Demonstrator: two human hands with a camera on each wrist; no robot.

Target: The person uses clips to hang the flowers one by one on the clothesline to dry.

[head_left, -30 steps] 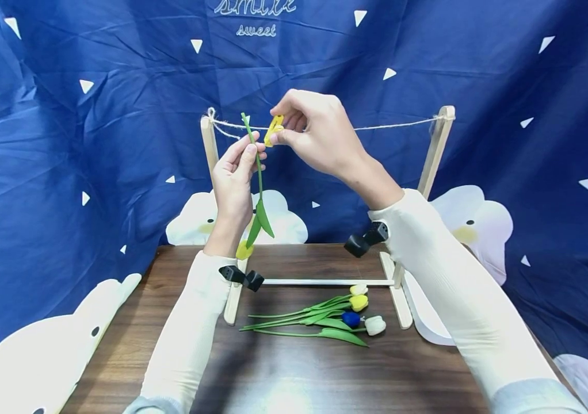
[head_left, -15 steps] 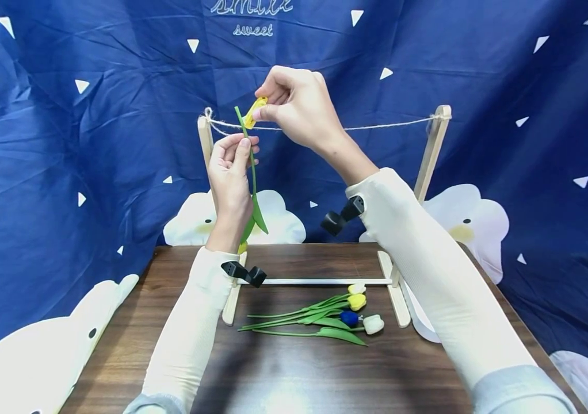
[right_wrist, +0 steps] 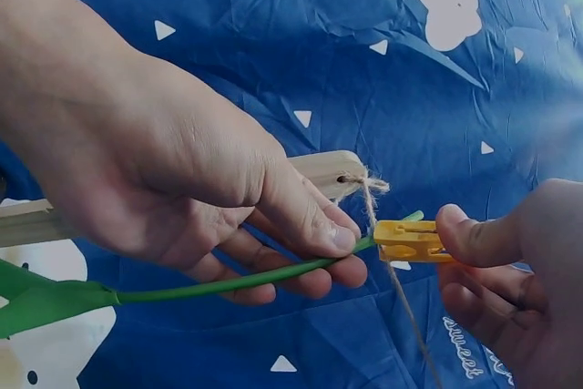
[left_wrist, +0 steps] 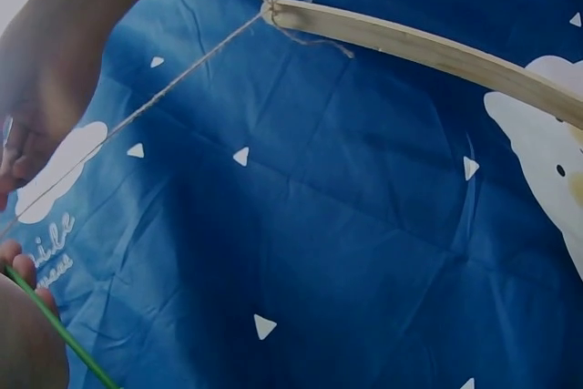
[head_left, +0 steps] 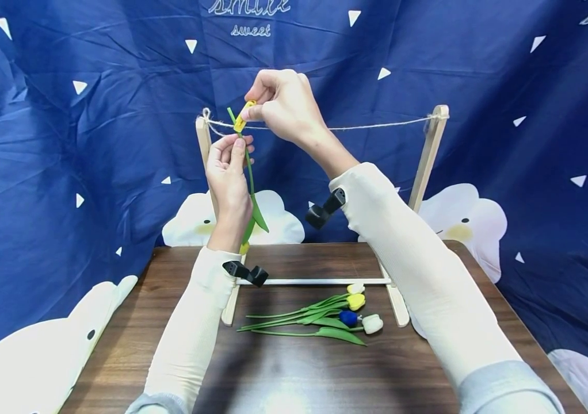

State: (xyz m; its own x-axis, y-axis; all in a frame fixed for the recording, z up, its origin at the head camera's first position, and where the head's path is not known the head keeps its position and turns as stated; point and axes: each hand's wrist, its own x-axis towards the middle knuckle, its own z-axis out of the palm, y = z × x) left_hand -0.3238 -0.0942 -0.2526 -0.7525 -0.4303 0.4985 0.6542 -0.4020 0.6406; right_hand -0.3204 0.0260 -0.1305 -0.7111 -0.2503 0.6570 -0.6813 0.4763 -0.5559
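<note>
My left hand (head_left: 229, 172) pinches the green stem of a yellow tulip (head_left: 250, 178) between thumb and fingers, near the stem's upper end. The flower hangs head down, its yellow bloom partly hidden behind the wrist. My right hand (head_left: 286, 109) pinches a yellow clothespin (right_wrist: 407, 240) by its rear ends. In the right wrist view the clothespin's front sits over the stem, right at the twine (right_wrist: 401, 293); whether it clamps both I cannot tell. The left wrist view shows only part of the left hand (left_wrist: 27, 325) and stem.
The twine runs between two wooden posts (head_left: 428, 155), joined low down by a white crossbar (head_left: 320, 282). Several tulips (head_left: 315, 316), with white, yellow and blue blooms, lie on the brown table (head_left: 294, 374). A blue patterned curtain (head_left: 118, 115) hangs behind.
My right hand has moved left and up with the clothespin, from beside the stem to over its upper end at the twine. My left hand has shifted slightly left and up with the tulip.
</note>
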